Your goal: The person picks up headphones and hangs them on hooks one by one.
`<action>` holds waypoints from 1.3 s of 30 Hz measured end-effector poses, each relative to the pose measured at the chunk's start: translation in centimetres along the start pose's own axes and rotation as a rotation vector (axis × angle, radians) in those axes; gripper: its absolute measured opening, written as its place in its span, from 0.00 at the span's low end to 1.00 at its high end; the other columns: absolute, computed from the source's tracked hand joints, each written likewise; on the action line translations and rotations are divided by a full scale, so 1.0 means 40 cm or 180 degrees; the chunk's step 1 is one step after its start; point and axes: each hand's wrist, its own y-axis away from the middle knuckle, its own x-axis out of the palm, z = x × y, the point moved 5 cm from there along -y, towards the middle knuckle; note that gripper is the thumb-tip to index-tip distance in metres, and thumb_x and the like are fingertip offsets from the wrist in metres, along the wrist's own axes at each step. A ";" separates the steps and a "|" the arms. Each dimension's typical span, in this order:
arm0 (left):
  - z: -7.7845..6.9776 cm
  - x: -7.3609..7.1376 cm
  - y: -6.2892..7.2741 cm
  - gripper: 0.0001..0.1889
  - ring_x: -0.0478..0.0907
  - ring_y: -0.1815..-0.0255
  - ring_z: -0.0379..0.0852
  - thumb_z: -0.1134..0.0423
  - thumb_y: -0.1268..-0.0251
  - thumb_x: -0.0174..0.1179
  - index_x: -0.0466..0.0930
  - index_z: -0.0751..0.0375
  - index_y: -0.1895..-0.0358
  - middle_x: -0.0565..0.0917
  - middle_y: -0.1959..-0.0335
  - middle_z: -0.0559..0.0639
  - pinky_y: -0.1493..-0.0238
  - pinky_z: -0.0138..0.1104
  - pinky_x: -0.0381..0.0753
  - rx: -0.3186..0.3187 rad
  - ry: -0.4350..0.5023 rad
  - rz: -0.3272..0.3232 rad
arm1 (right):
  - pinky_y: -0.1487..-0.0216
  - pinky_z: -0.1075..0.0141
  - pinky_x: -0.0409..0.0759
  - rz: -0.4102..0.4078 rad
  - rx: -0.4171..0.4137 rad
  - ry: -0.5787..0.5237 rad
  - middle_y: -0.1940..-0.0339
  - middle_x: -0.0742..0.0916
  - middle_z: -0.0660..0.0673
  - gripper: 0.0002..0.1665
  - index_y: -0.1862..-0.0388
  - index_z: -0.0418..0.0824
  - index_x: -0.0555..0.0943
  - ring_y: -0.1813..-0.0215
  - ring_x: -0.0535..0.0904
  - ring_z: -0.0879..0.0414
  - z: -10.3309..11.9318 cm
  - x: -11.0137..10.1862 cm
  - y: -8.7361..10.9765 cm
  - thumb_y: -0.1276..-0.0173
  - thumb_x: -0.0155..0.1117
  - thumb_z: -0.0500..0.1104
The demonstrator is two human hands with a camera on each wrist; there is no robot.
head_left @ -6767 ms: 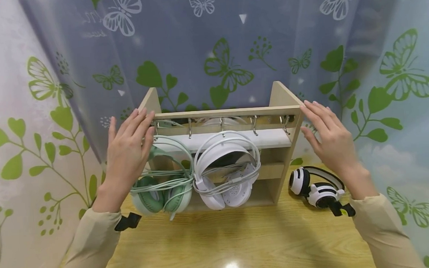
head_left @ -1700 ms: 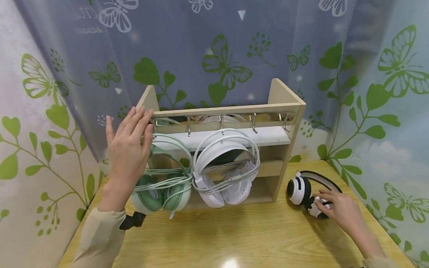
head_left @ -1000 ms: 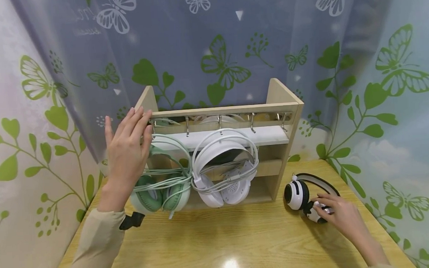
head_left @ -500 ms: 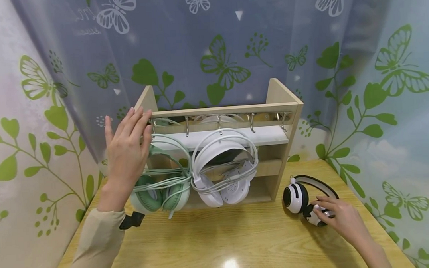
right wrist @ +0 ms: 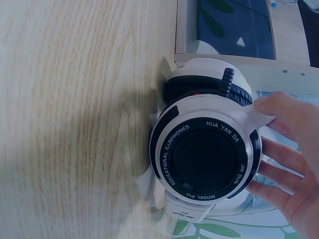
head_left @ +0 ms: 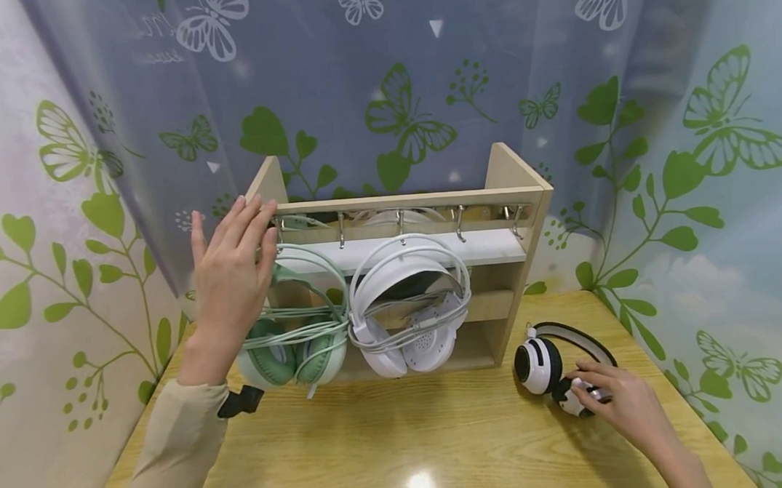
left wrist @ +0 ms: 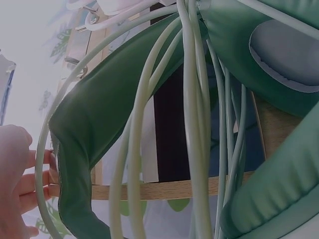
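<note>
My left hand (head_left: 229, 280) rests with extended fingers on the top left corner of a wooden rack (head_left: 517, 171). Close to it, green headphones (head_left: 271, 355) hang from the rack's left end, bundled in their cable; their headband (left wrist: 114, 84) crosses the left wrist view. Beside them hang white headphones (head_left: 384, 352). To the right of the rack, my right hand (head_left: 627, 406) holds white-and-black headphones (head_left: 538, 367) by one ear cup. In the right wrist view, the thumb lies on that ear cup (right wrist: 204, 157) at its edge, and the fingers reach behind it.
Several metal hooks (head_left: 460, 223) line the rack's front bar, above a white shelf (head_left: 496, 247). The rack stands on a wood-grain table (head_left: 386, 441). Patterned curtains (head_left: 331, 79) enclose the back and both sides.
My right hand has left the rack's right side and taken hold of the white-and-black headphones. Over the last second these have shifted slightly toward the table's front. My left hand stays put.
</note>
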 end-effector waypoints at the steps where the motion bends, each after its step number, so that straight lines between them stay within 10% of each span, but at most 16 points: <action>1: 0.000 0.000 0.000 0.20 0.70 0.27 0.54 0.55 0.19 0.50 0.79 0.57 0.33 0.78 0.32 0.56 0.18 0.55 0.38 -0.0002 -0.0002 0.0001 | 0.81 0.72 0.67 -0.0016 -0.0021 -0.0005 0.55 0.91 0.40 0.16 0.62 0.45 0.92 0.69 0.86 0.48 0.001 0.000 0.001 0.52 0.83 0.38; 39: 0.001 0.002 0.001 0.20 0.71 0.27 0.54 0.56 0.19 0.50 0.79 0.57 0.33 0.78 0.32 0.56 0.18 0.55 0.38 -0.0018 0.0051 -0.0048 | 0.77 0.69 0.77 0.0047 -0.0018 -0.0170 0.53 0.90 0.43 0.18 0.61 0.48 0.92 0.57 0.87 0.42 0.054 -0.020 0.038 0.54 0.84 0.37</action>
